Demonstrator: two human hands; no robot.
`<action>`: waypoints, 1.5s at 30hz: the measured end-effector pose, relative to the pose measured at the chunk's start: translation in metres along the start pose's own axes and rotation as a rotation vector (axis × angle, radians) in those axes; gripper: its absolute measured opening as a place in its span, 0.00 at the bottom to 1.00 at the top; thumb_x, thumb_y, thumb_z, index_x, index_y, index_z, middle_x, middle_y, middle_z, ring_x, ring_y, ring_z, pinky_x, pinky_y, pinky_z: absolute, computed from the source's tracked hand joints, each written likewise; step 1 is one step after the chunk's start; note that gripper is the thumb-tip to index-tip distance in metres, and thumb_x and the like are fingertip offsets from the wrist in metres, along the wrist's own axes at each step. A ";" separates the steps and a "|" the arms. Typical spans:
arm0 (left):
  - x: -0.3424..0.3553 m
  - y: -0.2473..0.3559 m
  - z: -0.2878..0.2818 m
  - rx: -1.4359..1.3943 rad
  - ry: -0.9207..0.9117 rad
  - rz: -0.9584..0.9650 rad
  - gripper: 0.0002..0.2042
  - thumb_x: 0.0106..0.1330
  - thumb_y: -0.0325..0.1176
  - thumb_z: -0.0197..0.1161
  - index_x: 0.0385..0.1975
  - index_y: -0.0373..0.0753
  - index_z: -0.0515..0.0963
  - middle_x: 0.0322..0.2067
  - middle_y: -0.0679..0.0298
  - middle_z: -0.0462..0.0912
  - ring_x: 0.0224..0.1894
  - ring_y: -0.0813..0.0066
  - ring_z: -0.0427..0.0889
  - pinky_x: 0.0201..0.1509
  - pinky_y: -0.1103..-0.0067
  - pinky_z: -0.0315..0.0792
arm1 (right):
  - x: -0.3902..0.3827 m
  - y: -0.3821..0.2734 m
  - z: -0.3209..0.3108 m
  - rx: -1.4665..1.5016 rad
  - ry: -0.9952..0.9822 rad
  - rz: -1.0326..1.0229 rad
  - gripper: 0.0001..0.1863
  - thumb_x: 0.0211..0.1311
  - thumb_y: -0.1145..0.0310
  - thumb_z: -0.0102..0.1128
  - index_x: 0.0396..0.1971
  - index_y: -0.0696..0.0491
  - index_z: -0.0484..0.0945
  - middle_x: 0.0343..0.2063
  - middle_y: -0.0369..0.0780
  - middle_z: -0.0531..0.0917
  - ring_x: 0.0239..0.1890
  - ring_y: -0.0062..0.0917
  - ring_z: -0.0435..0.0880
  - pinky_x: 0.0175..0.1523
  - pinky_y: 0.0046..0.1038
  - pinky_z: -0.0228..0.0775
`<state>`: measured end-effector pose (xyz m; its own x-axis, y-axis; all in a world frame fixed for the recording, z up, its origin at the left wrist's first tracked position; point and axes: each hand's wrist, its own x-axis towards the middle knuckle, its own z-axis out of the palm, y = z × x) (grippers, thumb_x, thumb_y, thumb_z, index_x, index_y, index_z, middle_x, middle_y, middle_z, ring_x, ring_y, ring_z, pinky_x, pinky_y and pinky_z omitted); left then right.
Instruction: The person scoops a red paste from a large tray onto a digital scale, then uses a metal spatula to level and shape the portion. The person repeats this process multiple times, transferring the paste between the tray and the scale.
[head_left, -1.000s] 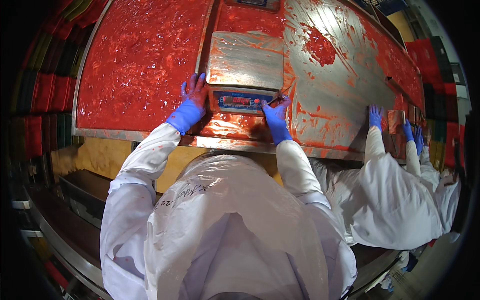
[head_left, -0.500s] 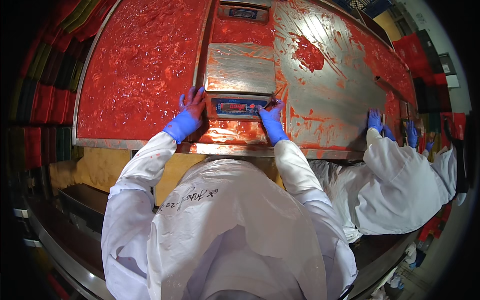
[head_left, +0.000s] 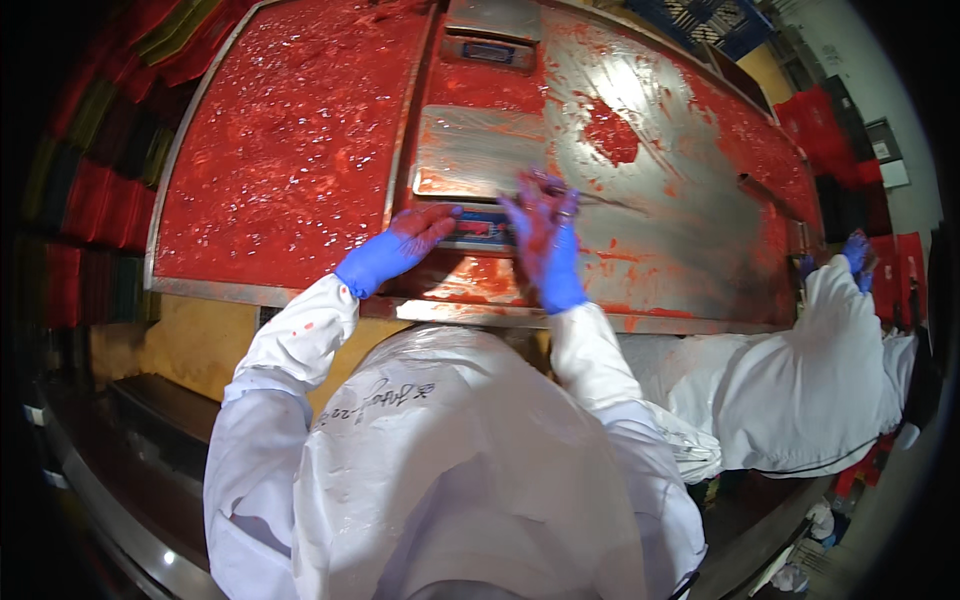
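Observation:
My left hand, in a blue glove smeared red, reaches over the left end of a digital scale's display. Its fingers stretch out to the right and hold nothing. My right hand, gloved alike, is raised at the right end of that display. A thin, dark, pointed tool sticks out from it to the right; blur hides its exact kind. Behind both hands lies the scale's metal weighing plate, streaked with red and bearing nothing.
Wet red pulp fills a metal-rimmed tray at left. A smeared steel worktop with a red clump spreads to the right. Farther back stands a second scale. A co-worker in white works at right; stacked red bins line the left.
My left hand has turned and moved right, onto the display's edge. My right hand has lifted slightly, and the pointed tool now sticks out rightward. The co-worker's hands have shifted right.

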<state>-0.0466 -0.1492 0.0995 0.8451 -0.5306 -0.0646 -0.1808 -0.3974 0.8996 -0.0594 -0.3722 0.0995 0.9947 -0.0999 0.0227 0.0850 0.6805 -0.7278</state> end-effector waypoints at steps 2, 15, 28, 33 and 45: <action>0.003 0.036 0.018 -0.293 -0.037 -0.212 0.18 0.71 0.40 0.42 0.54 0.38 0.70 0.57 0.57 0.69 0.59 0.62 0.66 0.61 0.73 0.61 | 0.012 0.015 0.026 0.350 -0.184 0.146 0.30 0.63 0.39 0.40 0.54 0.46 0.64 0.60 0.40 0.63 0.68 0.35 0.52 0.69 0.44 0.48; -0.055 -0.096 -0.057 -0.561 0.712 -0.298 0.22 0.70 0.45 0.43 0.50 0.35 0.75 0.53 0.56 0.75 0.60 0.68 0.68 0.66 0.74 0.55 | -0.010 0.064 -0.069 -1.181 -0.610 0.469 0.14 0.58 0.60 0.60 0.29 0.56 0.74 0.18 0.34 0.73 0.24 0.17 0.69 0.30 0.25 0.65; -0.091 -0.125 -0.040 -0.425 0.794 -0.446 0.23 0.66 0.48 0.48 0.54 0.41 0.73 0.54 0.62 0.74 0.57 0.70 0.71 0.61 0.73 0.59 | 0.037 0.084 -0.065 -1.004 -0.606 0.425 0.16 0.57 0.58 0.59 0.20 0.55 0.70 0.14 0.33 0.67 0.19 0.17 0.61 0.25 0.26 0.55; -0.089 -0.111 -0.031 -0.356 0.754 -0.451 0.21 0.67 0.47 0.48 0.54 0.42 0.73 0.54 0.64 0.75 0.58 0.72 0.71 0.62 0.73 0.59 | 0.008 0.080 -0.081 -1.158 -0.878 0.472 0.16 0.56 0.57 0.60 0.22 0.55 0.71 0.15 0.33 0.68 0.22 0.17 0.62 0.27 0.26 0.56; -0.084 -0.101 -0.018 -0.432 0.759 -0.516 0.22 0.66 0.47 0.48 0.54 0.41 0.73 0.53 0.62 0.75 0.58 0.70 0.70 0.63 0.71 0.59 | 0.018 0.078 -0.065 -1.035 -0.762 0.383 0.17 0.55 0.56 0.62 0.23 0.55 0.73 0.16 0.38 0.72 0.20 0.21 0.66 0.28 0.28 0.62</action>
<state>-0.0898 -0.0512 0.0222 0.8922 0.3047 -0.3334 0.3671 -0.0592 0.9283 -0.0385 -0.3682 -0.0008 0.7582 0.6293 -0.1707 0.0506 -0.3179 -0.9468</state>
